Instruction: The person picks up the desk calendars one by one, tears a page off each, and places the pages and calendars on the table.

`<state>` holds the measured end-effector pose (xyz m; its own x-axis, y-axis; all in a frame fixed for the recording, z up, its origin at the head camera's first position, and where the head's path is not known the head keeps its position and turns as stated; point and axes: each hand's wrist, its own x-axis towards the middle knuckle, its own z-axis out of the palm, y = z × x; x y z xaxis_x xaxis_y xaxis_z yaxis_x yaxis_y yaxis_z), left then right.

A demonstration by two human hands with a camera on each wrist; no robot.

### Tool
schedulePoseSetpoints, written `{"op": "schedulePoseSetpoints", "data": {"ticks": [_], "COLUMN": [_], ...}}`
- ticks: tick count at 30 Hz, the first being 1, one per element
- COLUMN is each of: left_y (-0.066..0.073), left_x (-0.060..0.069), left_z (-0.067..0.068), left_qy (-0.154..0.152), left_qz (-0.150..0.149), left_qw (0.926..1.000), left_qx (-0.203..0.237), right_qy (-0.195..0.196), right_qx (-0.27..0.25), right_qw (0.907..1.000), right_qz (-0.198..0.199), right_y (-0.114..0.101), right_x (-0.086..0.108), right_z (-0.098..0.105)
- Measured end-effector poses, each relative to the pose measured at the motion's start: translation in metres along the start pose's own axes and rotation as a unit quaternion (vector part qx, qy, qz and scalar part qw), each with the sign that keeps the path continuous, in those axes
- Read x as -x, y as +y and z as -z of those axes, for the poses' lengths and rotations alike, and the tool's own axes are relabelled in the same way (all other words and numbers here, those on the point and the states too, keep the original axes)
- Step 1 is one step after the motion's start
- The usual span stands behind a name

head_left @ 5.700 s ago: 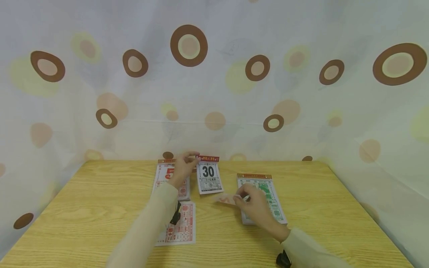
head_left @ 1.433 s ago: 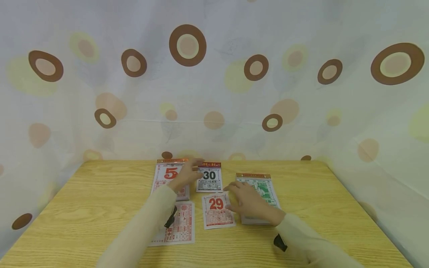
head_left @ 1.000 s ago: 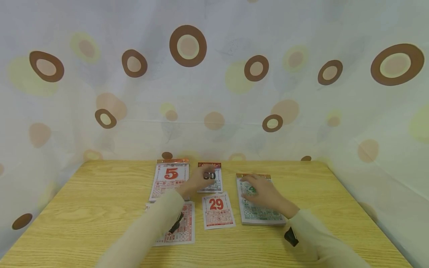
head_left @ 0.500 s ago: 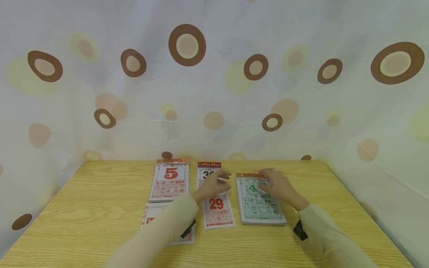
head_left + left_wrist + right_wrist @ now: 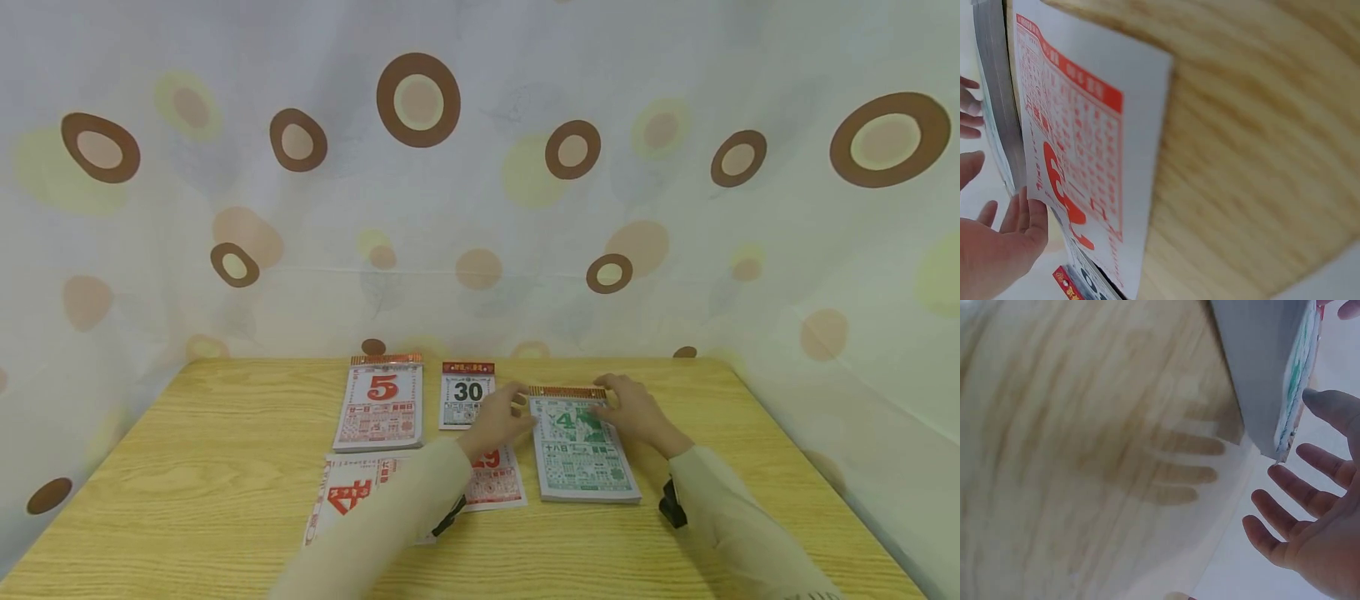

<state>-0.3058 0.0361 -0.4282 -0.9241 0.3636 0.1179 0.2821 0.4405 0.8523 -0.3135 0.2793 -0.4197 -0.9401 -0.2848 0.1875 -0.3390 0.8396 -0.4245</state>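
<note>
1. The left hand (image 5: 495, 421) is at the left side of the green calendar pad (image 5: 583, 458), its grip loose, fingers slightly bent around no object; whether a fingertip touches the pad cannot be told.
2. The right hand (image 5: 633, 408) is at that pad's far right corner, thumb and fingers spread apart, the corner lying between them; contact is unclear here too.
3. The green calendar pad therefore lies between the two hands, flat, right of the middle of the counter (image 5: 217, 467).
4. Far left, a red calendar pad (image 5: 378, 408) reads "5", with 廿一日 and 星期日 beneath.
5. Just nearer, a loose sheet (image 5: 348, 492) lies turned, bearing a large red figure and 星期六, partly under the left sleeve (image 5: 390, 517).
6. Next, a small pad (image 5: 467, 393) shows a black "30" under a red header with gold characters.
7. Near it, a red-printed sheet (image 5: 498, 487) is partly covered; its number ends in 9.
8. The green pad reads "4", 十八日, 星期一, beside a green picture.
9. Both larger pads are thick paper stacks topped by glossy red-and-gold strips.
10. The counter has yellowish wood grain; behind hangs pale cloth (image 5: 480, 200) with brown rings.
</note>
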Motion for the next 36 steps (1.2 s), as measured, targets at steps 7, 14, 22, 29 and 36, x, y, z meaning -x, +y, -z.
{"op": "schedulePoseSetpoints", "data": {"ticks": [7,14,22,29,36], "left_y": [0.004,0.006,0.004,0.005,0.005], "left_x": [-0.002,-0.002,-0.003,-0.002,-0.004], "left_z": [-0.006,-0.011,-0.016,-0.017,-0.017], "left_qy": [0.009,0.001,-0.009,-0.008,-0.003], "left_qz": [0.020,0.044,0.047,0.036,0.024], "left_qw": [0.9995,0.9985,0.9986,0.9992,0.9997], "left_qx": [-0.022,-0.033,-0.023,-0.016,-0.004], "right_qy": [-0.033,-0.051,-0.055,-0.034,-0.008], "right_qx": [-0.031,-0.051,-0.056,-0.053,-0.066], "right_qw": [0.9989,0.9973,0.9965,0.9975,0.9967], "right_qz": [-0.003,-0.015,-0.030,-0.033,-0.047], "right_y": [0.007,0.008,0.004,0.001,-0.003], "right_x": [-0.005,-0.005,-0.005,-0.005,-0.004], "right_z": [-0.004,-0.005,-0.005,-0.006,-0.007]}}
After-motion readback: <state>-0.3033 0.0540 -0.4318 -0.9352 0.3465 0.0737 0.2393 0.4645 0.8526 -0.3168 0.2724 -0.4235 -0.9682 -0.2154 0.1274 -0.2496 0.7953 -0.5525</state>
